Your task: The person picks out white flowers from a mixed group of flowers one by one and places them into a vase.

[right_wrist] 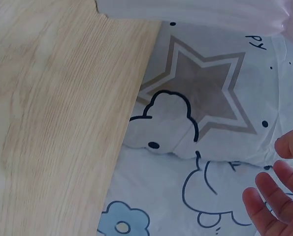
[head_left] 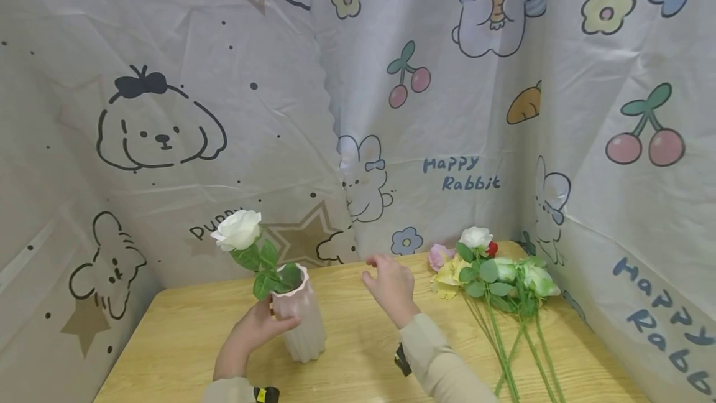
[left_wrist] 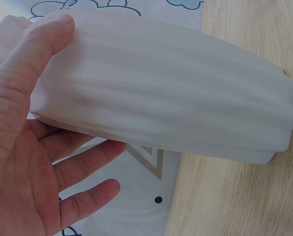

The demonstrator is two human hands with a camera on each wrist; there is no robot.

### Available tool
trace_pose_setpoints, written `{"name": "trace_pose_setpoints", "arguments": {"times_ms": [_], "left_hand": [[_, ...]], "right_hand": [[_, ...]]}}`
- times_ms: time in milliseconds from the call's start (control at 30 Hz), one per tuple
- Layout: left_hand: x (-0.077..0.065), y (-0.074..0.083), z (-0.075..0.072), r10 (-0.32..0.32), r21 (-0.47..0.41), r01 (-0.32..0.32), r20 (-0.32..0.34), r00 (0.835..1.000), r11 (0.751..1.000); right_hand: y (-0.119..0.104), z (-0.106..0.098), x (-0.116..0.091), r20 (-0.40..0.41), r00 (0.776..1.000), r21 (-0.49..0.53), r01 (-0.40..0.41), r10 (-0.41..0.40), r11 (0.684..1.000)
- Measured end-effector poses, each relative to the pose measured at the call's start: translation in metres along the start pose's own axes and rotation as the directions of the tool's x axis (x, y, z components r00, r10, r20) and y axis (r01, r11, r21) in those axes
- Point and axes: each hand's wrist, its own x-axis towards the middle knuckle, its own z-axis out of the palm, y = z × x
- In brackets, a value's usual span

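Note:
A pale pinkish-white ribbed vase (head_left: 304, 328) stands on the table, leaning slightly. Near its rim my left hand (head_left: 252, 331) grips it. In the left wrist view the thumb (left_wrist: 50, 37) lies along one side of the vase (left_wrist: 161, 93), with fingers behind and below it. One white rose (head_left: 239, 230) with green leaves stands in the vase and tilts left; its lower stem is hidden inside. To the vase's right my right hand (head_left: 391, 288) hovers over the table with loosely bent fingers, holding nothing. The right wrist view shows those fingertips (right_wrist: 257, 201) apart from the vase.
On the table's right side lies a heap of flowers: a white rose (head_left: 477, 238), a yellow flower (head_left: 449, 278), a pink flower (head_left: 440, 257), a red bloom and several green stems (head_left: 503, 353). A printed curtain (head_left: 268, 111) hangs behind the wooden table (head_left: 184, 328).

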Motion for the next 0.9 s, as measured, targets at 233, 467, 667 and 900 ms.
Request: {"name": "trace_pose_setpoints", "arguments": {"times_ms": [233,467,667,900], "left_hand": [[-0.002,0.0,0.001,0.018,0.014,-0.017,-0.01,1.0,1.0],[-0.001,0.0,0.001,0.042,0.029,-0.042,-0.004,0.999,0.999],[-0.002,0.0,0.001,0.046,0.012,-0.046,0.0,0.999,0.999],[-0.001,-0.001,0.0,0.038,0.02,-0.038,0.002,0.999,0.999]], "right_hand": [[0.014,-0.007,-0.004,0.037,0.997,-0.01,-0.06,0.06,0.998],[0.03,-0.011,-0.007,0.043,0.994,0.01,-0.1,0.1,0.995],[0.045,-0.015,-0.011,0.053,0.989,0.015,-0.138,0.137,0.99],[0.057,-0.018,-0.014,0.067,0.98,-0.006,-0.187,0.187,0.982]]}}
